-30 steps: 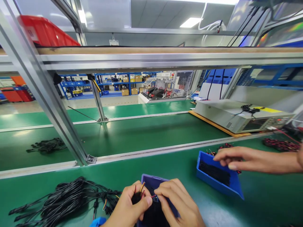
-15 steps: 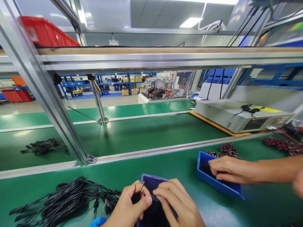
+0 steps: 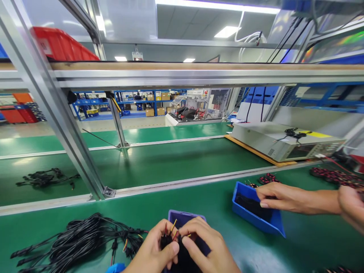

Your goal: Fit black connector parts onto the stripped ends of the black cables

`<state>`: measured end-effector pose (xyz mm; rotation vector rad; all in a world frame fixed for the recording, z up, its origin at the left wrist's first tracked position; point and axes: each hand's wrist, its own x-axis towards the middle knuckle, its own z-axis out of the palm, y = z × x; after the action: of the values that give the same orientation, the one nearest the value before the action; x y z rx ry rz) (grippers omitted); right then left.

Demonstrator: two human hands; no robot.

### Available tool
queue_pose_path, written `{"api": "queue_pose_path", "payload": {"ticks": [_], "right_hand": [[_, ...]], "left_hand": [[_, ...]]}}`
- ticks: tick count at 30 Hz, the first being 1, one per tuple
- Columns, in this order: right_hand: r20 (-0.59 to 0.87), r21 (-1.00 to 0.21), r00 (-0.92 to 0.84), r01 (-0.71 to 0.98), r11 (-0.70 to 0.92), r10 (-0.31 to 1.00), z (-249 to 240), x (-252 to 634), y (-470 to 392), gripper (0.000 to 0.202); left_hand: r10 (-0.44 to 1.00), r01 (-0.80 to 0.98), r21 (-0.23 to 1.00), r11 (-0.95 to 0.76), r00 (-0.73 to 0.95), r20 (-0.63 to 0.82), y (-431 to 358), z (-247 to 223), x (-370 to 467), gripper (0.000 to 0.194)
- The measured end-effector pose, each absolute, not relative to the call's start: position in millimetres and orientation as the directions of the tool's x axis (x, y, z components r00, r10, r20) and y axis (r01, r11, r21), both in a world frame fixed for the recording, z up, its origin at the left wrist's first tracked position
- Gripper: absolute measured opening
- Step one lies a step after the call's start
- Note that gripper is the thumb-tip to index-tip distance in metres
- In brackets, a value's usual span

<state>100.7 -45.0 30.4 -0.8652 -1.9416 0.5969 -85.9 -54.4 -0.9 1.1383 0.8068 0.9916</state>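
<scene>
My left hand (image 3: 159,248) is closed around short black cable ends, from which red and yellow wires (image 3: 174,226) stick up between the fingers. Close against it, my right hand (image 3: 209,242) pinches at a small dark piece with a yellow wire end; its exact kind is hidden by the fingers. Both hands are over a purple bin (image 3: 186,215) with dark contents, largely covered by them. To the left lies a bundle of black cables (image 3: 82,239) with connectors and bare coloured wire ends.
At the right, another person's hand (image 3: 273,195) is at the edge of a blue bin (image 3: 256,220) of black pieces. Red-black wire coils (image 3: 335,177) lie behind. A metal post (image 3: 65,113), a grey instrument (image 3: 284,140) and a second black cable bundle (image 3: 45,177) stand around.
My right hand has moved left and up against my left hand. The other person's hand has lifted out of the blue bin, and their second hand shows more at the right edge.
</scene>
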Motion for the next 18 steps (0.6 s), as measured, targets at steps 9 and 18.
{"api": "queue_pose_path", "payload": {"ticks": [9, 18], "right_hand": [[0.445, -0.070, -0.579, 0.738, 0.671, 0.683, -21, 85, -39, 0.024], [0.461, -0.147, -0.503, 0.769, 0.622, 0.731, -23, 88, -39, 0.025]], "left_hand": [[0.920, -0.394, 0.871, 0.294, 0.365, -0.145, -54, 11, -88, 0.041], [0.932, -0.335, 0.909, 0.249, 0.337, -0.131, -52, 3, -84, 0.049]]}}
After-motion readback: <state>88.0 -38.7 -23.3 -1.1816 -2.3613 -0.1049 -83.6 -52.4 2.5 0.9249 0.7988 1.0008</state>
